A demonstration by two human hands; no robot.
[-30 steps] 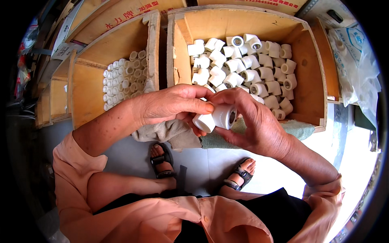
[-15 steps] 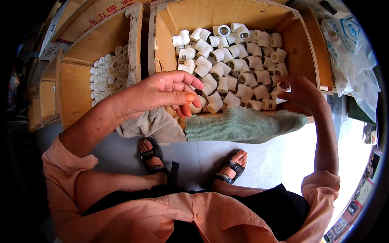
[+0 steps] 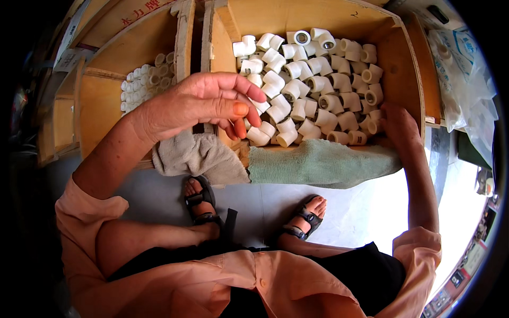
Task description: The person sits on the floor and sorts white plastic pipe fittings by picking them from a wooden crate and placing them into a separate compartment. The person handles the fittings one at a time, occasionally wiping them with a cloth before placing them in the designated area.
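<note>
Two hands (image 3: pixel 199 103) (image 3: pixel 400 126), two cloths (image 3: pixel 323 163) (image 3: pixel 199 158), perhaps fifty large elbows (image 3: pixel 320 85)

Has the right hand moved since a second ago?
Yes, rightward: against the large wooden bin, the right hand went from the near-side middle to the near right corner.

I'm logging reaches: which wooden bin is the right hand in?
The right hand is in the larger bin, which holds big white elbow fittings and has green cloth over its near edge; the left bin holds smaller fittings.
</note>
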